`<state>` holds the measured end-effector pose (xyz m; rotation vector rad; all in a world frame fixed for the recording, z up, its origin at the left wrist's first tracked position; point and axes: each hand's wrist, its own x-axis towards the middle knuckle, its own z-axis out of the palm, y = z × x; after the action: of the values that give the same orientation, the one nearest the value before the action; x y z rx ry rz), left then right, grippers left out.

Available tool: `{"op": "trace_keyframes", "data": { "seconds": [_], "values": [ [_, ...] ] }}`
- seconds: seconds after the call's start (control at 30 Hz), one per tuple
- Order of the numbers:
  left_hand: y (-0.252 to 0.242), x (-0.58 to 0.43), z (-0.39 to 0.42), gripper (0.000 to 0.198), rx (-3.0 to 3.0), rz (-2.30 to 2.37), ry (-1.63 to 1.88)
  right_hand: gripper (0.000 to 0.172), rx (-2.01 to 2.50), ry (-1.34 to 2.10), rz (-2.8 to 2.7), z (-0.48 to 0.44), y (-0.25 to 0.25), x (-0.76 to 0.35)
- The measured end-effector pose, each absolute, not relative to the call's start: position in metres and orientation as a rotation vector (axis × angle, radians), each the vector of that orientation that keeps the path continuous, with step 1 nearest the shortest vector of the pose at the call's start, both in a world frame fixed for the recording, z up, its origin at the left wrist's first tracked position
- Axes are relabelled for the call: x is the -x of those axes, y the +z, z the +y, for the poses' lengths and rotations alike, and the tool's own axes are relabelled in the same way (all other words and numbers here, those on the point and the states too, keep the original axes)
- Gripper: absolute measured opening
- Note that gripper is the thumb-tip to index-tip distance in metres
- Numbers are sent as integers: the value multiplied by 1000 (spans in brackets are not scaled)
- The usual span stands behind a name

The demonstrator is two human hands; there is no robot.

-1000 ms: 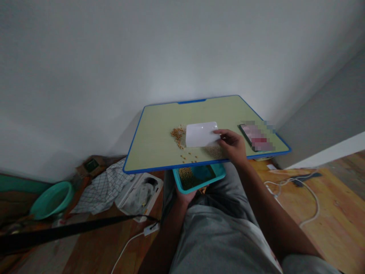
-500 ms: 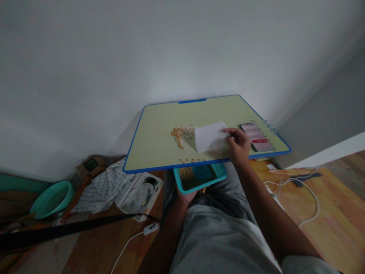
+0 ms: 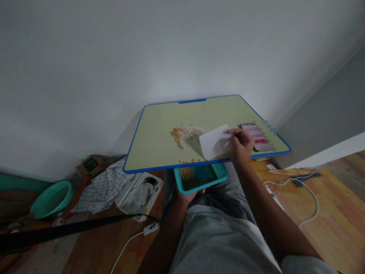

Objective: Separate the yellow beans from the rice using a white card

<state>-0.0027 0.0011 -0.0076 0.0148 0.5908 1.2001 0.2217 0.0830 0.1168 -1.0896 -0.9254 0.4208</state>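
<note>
Two hands up on the head camera, the only view I've got, and the action is on the right. The right hand (image 3: pixel 242 145) is over the near right corner of the lap board (image 3: pixel 154 142), fingers pressed together and clamped on the edge of a white card (image 3: pixel 216 142). The card sits at a slant, its far end pointing toward the board's middle; I can't tell whether its lower edge is touching the board.

Just left of the card, a curved heap of yellow grains (image 3: pixel 177 137) lies on the board with a thin arc of pale grains (image 3: pixel 194 131) around it. A few loose yellow grains (image 3: pixel 189 161) are dotted along the near edge. Beyond the right hand, a phone (image 3: pixel 252 133), blurred out on screen, lies near the board's right edge.

Below the board's near edge, a teal tray (image 3: pixel 199 189) with yellow grains (image 3: pixel 186 177) inside it is tucked right against the board. The left hand (image 3: pixel 186 196) is under the tray, and I can't tell what those fingers are doing.

Left of the board, down on the floor, sit a teal basin (image 3: pixel 53 199), a checked cloth (image 3: pixel 101 192) and a white box (image 3: pixel 139 196).
</note>
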Motion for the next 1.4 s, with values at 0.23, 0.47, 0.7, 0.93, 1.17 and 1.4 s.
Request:
{"op": "trace_keyframes", "data": {
  "seconds": [0.23,0.47,0.7,0.93,1.17,1.4],
  "values": [
    [10,0,2,66,1,606,1145,22,1069,442,-931,81,119,-222],
    [4,1,2,67,-53,584,1153,24,1105,467,-1027,82,121,-221],
    [5,-1,1,65,27,589,1187,23,1069,621,-1081,79,128,-222],
    [5,1,0,64,32,581,1165,20,1047,627,-1045,79,128,-220],
    [-1,3,2,67,-40,563,1134,22,1061,642,-1082,79,129,-220],
    [-9,3,2,64,-80,548,1122,20,1043,667,-1084,79,128,-221]
  ]
}}
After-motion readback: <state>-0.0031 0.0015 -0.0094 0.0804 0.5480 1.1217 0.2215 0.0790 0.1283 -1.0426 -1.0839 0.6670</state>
